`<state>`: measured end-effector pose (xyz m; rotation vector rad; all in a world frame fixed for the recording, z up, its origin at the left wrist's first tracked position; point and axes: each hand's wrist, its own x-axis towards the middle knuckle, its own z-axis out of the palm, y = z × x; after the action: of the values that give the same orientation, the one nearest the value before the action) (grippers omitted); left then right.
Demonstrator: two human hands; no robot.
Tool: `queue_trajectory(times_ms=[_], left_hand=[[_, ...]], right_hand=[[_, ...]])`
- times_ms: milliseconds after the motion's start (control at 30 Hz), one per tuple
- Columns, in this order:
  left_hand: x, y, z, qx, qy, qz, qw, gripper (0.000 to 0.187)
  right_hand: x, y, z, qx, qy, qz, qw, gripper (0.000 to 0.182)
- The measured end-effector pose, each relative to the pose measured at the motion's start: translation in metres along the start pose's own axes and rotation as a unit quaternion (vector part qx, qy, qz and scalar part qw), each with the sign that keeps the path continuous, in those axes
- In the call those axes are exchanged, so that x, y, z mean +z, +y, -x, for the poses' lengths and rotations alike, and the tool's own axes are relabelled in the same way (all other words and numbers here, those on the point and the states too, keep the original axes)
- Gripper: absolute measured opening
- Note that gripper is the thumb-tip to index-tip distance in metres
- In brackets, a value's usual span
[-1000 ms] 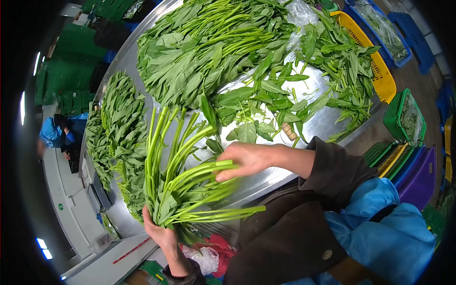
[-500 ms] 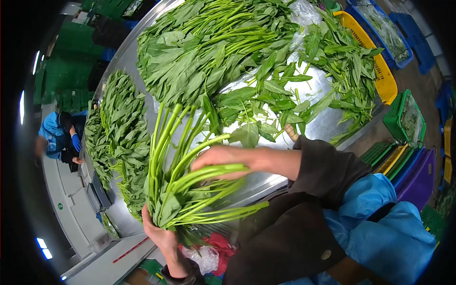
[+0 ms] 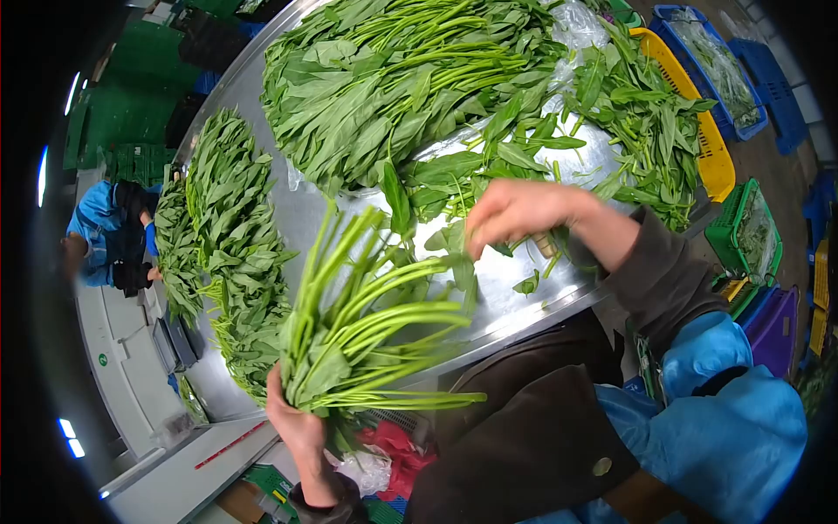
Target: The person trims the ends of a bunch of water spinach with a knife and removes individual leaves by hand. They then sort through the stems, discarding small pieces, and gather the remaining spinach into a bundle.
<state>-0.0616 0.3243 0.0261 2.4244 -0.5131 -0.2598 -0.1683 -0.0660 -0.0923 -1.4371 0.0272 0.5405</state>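
Note:
A fanned bunch of leafy green stems (image 3: 375,323) is gripped near its leafy end by my left hand (image 3: 298,424), in front of the metal table (image 3: 301,218). My right hand (image 3: 515,214) is over loose leaves to the right of the bunch, its fingers bent downward and blurred; a leaf hangs by the fingertips, and I cannot make out whether they hold it. A large pile of greens (image 3: 384,87) lies at the back of the table, and another pile (image 3: 231,192) is on the left. Scattered leaves (image 3: 646,122) cover the right part.
At the far left stands a co-worker in blue (image 3: 105,223). A yellow crate (image 3: 711,157), a blue crate (image 3: 711,70), a green crate (image 3: 742,231) and a purple crate (image 3: 772,332) are on the right. Red and clear plastic (image 3: 397,454) lies below the bunch.
My right hand has moved away from the bunch, to the right and up, over the loose leaves. My left hand still holds the bunch. The view has shifted slightly.

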Motion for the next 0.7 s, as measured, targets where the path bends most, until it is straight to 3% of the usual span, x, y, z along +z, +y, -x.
queue_trajectory(times_ms=[33,67,100,133,167,200,233,267,300,367,400,467,633,700], left_hand=[[-0.003,-0.003,-0.001,-0.002,0.001,0.001,1.000,0.045],[-0.007,-0.007,0.000,-0.017,0.011,0.011,1.000,0.046],[-0.010,-0.009,0.000,-0.030,0.021,0.019,0.999,0.046],[-0.011,-0.009,-0.001,-0.028,0.023,0.015,0.999,0.047],[-0.010,-0.008,-0.002,-0.026,0.024,0.015,0.999,0.047],[-0.008,-0.008,-0.002,-0.021,0.028,0.006,0.999,0.047],[-0.008,-0.007,-0.001,-0.016,0.031,-0.004,0.999,0.047],[-0.008,-0.003,-0.001,-0.016,0.028,-0.007,0.999,0.047],[-0.004,0.005,-0.003,-0.012,0.022,-0.015,1.000,0.048],[0.001,0.012,-0.003,-0.009,0.020,-0.021,1.000,0.048],[0.002,0.014,-0.003,-0.005,0.021,-0.031,0.999,0.048],[0.001,0.016,-0.001,0.011,0.029,-0.040,0.999,0.048],[0.001,0.007,0.005,0.007,0.031,-0.015,0.999,0.047],[0.000,0.006,0.005,-0.004,0.040,-0.016,0.999,0.046]], right_hand=[[-0.009,0.005,0.006,0.070,0.063,-0.048,0.994,0.018],[-0.008,0.015,0.006,0.070,0.060,-0.047,0.995,0.018],[-0.005,0.031,0.002,0.107,0.183,0.285,0.935,0.020],[0.000,0.034,0.000,0.128,0.286,0.578,0.753,0.023],[0.006,0.034,0.000,0.128,0.288,0.578,0.752,0.023],[0.019,0.026,-0.003,-0.081,0.342,0.527,0.774,0.027],[0.038,0.016,-0.006,-0.286,0.379,0.447,0.758,0.031],[0.068,-0.005,-0.012,-0.243,0.280,0.304,0.877,0.031],[0.096,-0.023,-0.017,-0.190,0.174,0.148,0.955,0.032],[0.125,-0.021,-0.042,-0.258,0.248,0.283,0.890,0.029],[0.124,-0.017,-0.050,-0.258,0.250,0.283,0.889,0.029],[0.117,-0.012,-0.062,-0.170,0.099,0.110,0.974,0.029],[0.109,0.008,-0.052,-0.202,0.063,-0.011,0.977,0.030],[0.116,0.013,-0.061,-0.276,0.285,0.089,0.914,0.028]])
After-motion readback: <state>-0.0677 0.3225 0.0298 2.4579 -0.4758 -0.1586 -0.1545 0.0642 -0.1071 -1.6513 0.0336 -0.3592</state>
